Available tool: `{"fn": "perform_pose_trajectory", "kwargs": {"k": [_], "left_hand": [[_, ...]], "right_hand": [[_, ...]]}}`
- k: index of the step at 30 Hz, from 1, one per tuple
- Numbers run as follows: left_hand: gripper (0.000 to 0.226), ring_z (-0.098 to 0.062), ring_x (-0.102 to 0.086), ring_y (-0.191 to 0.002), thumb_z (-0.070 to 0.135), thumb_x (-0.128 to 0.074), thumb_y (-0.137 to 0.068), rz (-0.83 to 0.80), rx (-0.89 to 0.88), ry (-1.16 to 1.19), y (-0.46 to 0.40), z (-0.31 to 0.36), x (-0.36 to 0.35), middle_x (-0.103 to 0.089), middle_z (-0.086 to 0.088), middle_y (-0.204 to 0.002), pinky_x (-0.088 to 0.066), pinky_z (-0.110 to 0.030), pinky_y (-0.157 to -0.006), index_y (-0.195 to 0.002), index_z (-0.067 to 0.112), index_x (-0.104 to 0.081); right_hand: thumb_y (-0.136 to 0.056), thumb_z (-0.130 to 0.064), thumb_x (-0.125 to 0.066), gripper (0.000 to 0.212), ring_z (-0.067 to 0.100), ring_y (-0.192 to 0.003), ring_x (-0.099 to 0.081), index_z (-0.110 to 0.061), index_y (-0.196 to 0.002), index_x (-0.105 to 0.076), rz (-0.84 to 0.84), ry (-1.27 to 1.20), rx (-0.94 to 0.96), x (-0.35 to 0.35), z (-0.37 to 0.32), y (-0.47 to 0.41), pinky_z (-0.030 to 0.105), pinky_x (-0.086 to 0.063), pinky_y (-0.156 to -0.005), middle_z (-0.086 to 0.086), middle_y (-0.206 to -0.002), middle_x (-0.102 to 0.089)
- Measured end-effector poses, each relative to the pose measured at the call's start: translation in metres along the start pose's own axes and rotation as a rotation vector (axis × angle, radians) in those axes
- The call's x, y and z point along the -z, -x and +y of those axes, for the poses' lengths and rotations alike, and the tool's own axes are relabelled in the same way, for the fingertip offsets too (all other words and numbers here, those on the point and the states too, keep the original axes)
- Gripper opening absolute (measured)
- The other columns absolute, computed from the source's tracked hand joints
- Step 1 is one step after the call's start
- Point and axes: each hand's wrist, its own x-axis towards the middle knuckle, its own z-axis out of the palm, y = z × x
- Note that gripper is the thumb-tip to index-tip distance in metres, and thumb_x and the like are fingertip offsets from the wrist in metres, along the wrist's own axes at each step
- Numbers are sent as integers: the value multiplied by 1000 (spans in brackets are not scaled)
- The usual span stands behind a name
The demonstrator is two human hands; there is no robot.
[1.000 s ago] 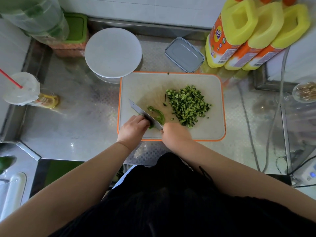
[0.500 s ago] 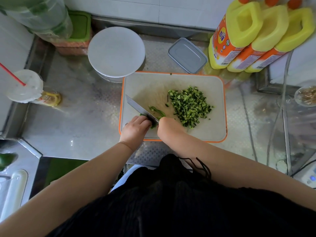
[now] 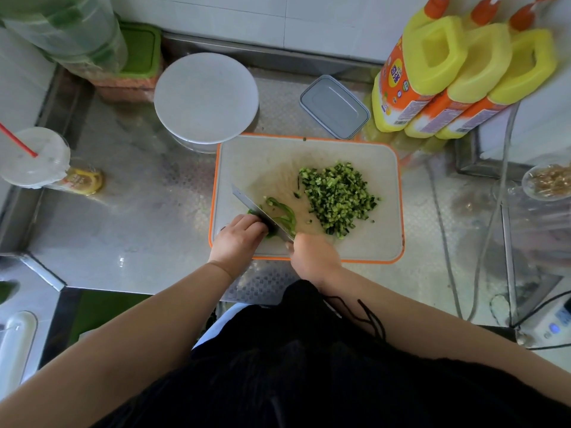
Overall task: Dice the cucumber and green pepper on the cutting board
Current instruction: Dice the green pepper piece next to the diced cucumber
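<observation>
A white cutting board (image 3: 383, 242) with an orange rim lies on the steel counter. A heap of diced cucumber (image 3: 336, 197) sits right of its middle. Strips of green pepper (image 3: 282, 211) lie near the board's front left. My right hand (image 3: 313, 257) grips the handle of a knife (image 3: 256, 211), whose blade lies slantwise across the pepper. My left hand (image 3: 236, 239), fingers curled, holds the pepper down just left of the blade; the part under my fingers is hidden.
Behind the board stand a round white lid on a bowl (image 3: 206, 98) and a grey lidded box (image 3: 334, 107). Three yellow detergent bottles (image 3: 432, 78) crowd the back right. A lidded cup with a red straw (image 3: 34, 159) stands far left. Cables (image 3: 445, 242) run along the right.
Both hands and the knife have stayed at the board's front left over the pepper strips, with the blade shifting slightly as it cuts. The cucumber heap has not moved.
</observation>
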Motion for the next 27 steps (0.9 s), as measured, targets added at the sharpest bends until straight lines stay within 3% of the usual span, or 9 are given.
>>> {"fn": "perform_pose_trajectory", "kwargs": {"k": [3, 6, 9, 12, 14, 16, 19, 27], "left_hand": [[13, -24, -56, -90, 19, -56, -91, 17, 8, 29, 2, 0, -1, -64, -3, -98, -54, -41, -61, -93, 13, -67], [7, -26, -57, -89, 17, -59, -91, 35, 5, 49, 2, 1, -1, -63, -2, -98, -54, -41, -63, -95, 16, -64], [16, -28, -58, -88, 5, -68, -85, 20, -18, 23, 2, 1, 0, -62, -4, -99, -54, -41, -64, -97, 15, -63], [15, -26, -57, -86, 1, -68, -80, 0, -73, -51, 3, 3, 5, -64, -7, -96, -54, -38, -63, -93, 9, -68], [13, -26, -57, -84, 3, -64, -79, -1, -89, -90, 2, 3, 6, -65, -7, -93, -53, -37, -61, -89, 10, -69], [14, -27, -58, -80, 2, -66, -78, -3, -93, -103, 2, 1, 5, -64, -6, -90, -53, -38, -57, -89, 11, -68], [13, -28, -57, -77, 2, -69, -79, -19, -89, -96, 1, 1, 6, -62, -6, -88, -52, -39, -54, -88, 10, -66], [8, -21, -52, -80, 9, -64, -84, 0, -120, -62, -3, 2, 9, -65, -5, -88, -53, -33, -55, -89, 9, -71]], "right_hand": [[-100, -23, -43, 23, 34, -96, -61, -6, -107, -58, -3, -25, -14, -1, 0, -1, 32, -38, -67, 16, -102, -65], [-96, -11, -45, 17, 33, -97, -61, -6, -105, -59, -20, 20, -29, 5, -10, -8, 32, -41, -68, 15, -104, -64], [-91, -3, -47, 21, 33, -102, -60, -6, -106, -61, -9, 55, -63, 11, -20, -16, 34, -46, -75, 15, -109, -63], [-94, -16, -50, 16, 34, -97, -61, -6, -102, -60, -51, 2, -48, 13, -14, -24, 32, -42, -68, 15, -102, -64], [-96, -32, -51, 29, 34, -92, -61, -4, -101, -60, -70, -105, -71, 16, -7, -28, 31, -39, -65, 13, -91, -61], [-95, -39, -50, 38, 34, -92, -61, -3, -102, -60, -70, -144, -69, 18, -4, -31, 30, -39, -65, 15, -94, -62], [-97, -37, -48, 35, 35, -98, -60, -4, -104, -59, -42, -70, -54, 16, -3, -23, 31, -40, -69, 16, -104, -63], [-98, -26, -45, 22, 33, -92, -60, -8, -101, -58, 15, 46, 30, 9, -1, 4, 33, -40, -67, 13, -95, -64]]}}
